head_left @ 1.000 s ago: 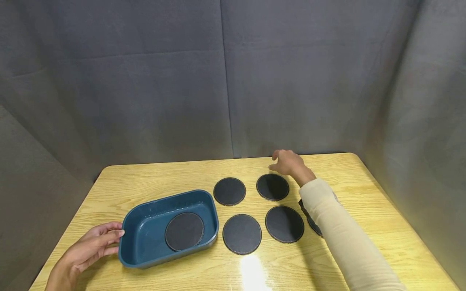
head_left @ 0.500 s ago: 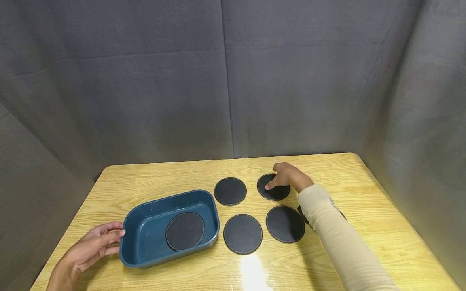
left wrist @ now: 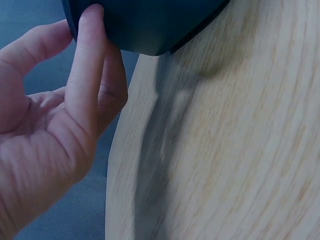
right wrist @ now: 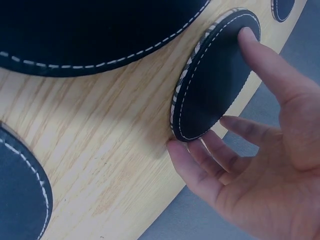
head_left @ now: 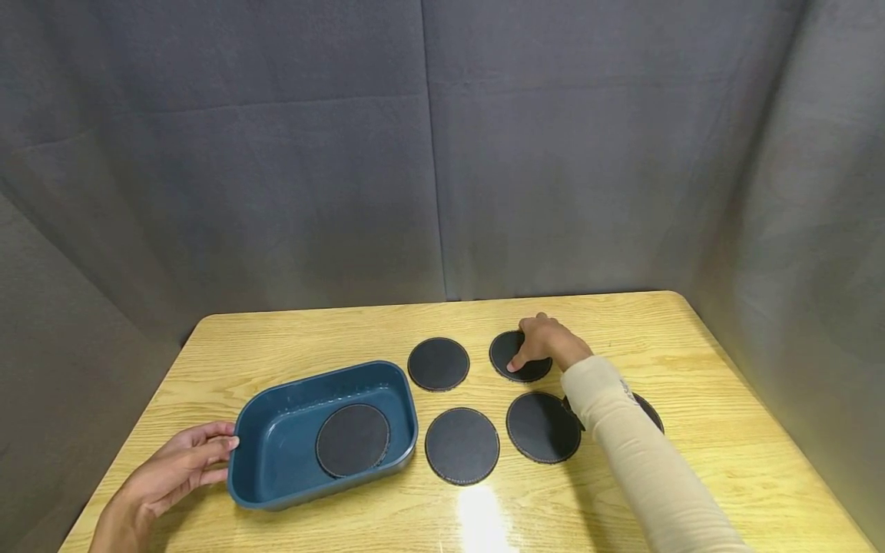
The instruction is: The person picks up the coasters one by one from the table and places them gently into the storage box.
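My left hand [head_left: 181, 465] is at the left end of a blue plastic bin [head_left: 276, 499], thumb and fingers at its rim; in the left wrist view, one fingertip [left wrist: 92, 12] presses the outer wall. Inside the bin lies a round black coaster [head_left: 353, 440] with a stitched edge. At the back right, my right hand [head_left: 549, 342] grips another black coaster [head_left: 505, 355]. The right wrist view shows the thumb [right wrist: 250, 42] on that coaster's top and the other fingers curled at its opposite edge. The coaster lies at the tabletop.
More black coasters lie on the wooden table [head_left: 332, 330]: one at the back middle [head_left: 439, 364], one in front [head_left: 462, 445] and one right of it [head_left: 542, 427]. Another coaster [head_left: 648, 412] is partly hidden by the right sleeve [head_left: 643, 453]. Grey curtains [head_left: 311, 192] surround the table.
My right hand has come down from beyond the back coaster onto it, and its thumb and fingers now meet it. The left hand and the bin stay in place.
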Demonstrator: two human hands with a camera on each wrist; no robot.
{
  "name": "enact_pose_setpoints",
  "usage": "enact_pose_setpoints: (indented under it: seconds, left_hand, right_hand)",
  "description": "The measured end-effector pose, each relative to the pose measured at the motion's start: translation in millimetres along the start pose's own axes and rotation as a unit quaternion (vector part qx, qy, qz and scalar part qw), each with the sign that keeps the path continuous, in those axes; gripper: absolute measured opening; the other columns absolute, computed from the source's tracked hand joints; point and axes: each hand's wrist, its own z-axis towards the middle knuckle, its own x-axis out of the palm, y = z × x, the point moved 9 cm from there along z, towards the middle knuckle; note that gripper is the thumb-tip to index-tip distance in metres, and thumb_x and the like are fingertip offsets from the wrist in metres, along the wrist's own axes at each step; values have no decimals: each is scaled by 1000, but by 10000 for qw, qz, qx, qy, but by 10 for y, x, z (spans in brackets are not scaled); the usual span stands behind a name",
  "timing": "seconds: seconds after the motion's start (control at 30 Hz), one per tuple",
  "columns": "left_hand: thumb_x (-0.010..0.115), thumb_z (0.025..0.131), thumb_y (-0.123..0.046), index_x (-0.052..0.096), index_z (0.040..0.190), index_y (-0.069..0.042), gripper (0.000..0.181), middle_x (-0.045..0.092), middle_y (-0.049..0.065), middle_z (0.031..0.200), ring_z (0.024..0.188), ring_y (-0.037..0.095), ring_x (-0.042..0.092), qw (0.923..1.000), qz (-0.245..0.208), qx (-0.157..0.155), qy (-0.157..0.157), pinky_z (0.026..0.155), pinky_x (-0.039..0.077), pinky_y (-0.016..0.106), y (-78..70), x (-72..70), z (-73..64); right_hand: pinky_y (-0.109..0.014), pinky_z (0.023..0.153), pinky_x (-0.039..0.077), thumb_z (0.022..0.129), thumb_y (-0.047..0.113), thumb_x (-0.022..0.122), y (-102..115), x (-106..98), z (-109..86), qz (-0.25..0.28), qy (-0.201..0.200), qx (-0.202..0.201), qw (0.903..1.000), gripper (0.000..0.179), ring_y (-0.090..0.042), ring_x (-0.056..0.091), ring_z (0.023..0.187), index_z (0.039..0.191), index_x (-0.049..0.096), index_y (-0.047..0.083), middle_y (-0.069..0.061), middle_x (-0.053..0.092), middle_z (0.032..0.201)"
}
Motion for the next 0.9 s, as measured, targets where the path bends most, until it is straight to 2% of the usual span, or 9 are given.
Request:
enact_pose_setpoints:
  seconds: [0.2,0.47,0.63,0.77,0.9]
  left_hand:
    - [46,103,-3,54,113,-14,17,61,-2,106,98,12,67,10000,-24,35,21,87,60,36,0,0,-11]
    - [47,103,-4,50,116,-10,14,61,1,107,99,12,67,10000,46,40,-58,87,60,37,12,2,-5]
    - [46,103,-4,52,115,-11,14,61,-1,107,99,12,67,10000,43,54,8,88,59,36,11,11,-5]
    - [48,103,-4,53,114,-12,14,60,-1,106,98,11,66,9999,66,-2,-76,87,60,36,16,-12,-5]
    - [49,103,-5,51,115,-11,14,60,-1,107,99,11,66,9998,133,-34,-156,88,59,37,17,-28,-2]
  right_hand:
    - [-55,106,43,80,38,84,12,14,-6,-45,48,112,9999,85,-42,42,131,147,44,3,-25,42,143]
    - [-57,103,43,79,38,85,-54,24,4,179,94,202,9996,85,-42,38,133,147,44,7,-24,39,144]
    - [-55,101,46,76,36,88,-54,-9,24,210,-58,153,9996,86,-41,45,125,145,47,7,-25,42,139]
    - [-52,98,48,75,32,89,-31,-62,30,122,-220,97,9996,82,-38,52,114,142,50,6,-25,44,132]
    - [-51,92,50,75,30,89,-3,-113,29,68,-268,77,9996,77,-35,53,106,139,52,6,-24,45,129]
